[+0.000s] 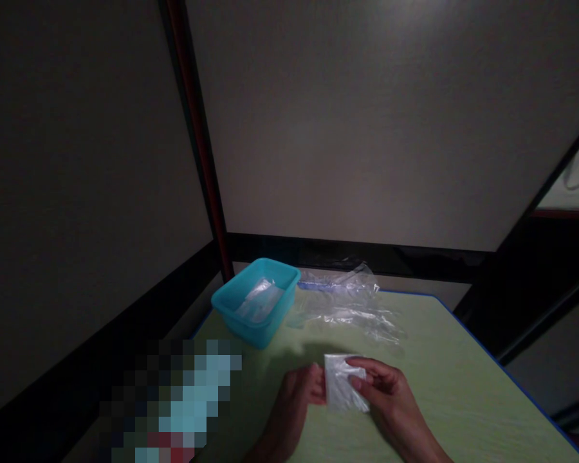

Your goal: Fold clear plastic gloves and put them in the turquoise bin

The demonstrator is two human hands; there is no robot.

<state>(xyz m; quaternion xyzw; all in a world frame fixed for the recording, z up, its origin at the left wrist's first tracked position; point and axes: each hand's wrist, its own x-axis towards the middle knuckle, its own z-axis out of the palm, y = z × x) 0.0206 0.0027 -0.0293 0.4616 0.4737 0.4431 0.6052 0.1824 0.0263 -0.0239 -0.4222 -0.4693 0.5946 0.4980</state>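
Observation:
A small, folded clear plastic bag (340, 386) is held upright just above the table, its surface shiny and creased. My right hand (390, 395) pinches it from the right, thumb in front and fingers at the upper edge. From the left, my left hand (296, 395) has its fingers curled in at the bag's left edge, the tips partly hidden there. Beyond my hands, a loose, crumpled clear plastic sheet or bag (342, 302) lies spread out. A turquoise basin (253, 331) to its left contains folded clear plastic pieces (260, 302).
The pale green table (444, 379) has a blue edge and stands in a corner against light wall panels (367, 141) with dark trim. A pixelated light-blue area (193, 399) covers the lower left. Dark bars (550, 308) stand beyond the table's right edge.

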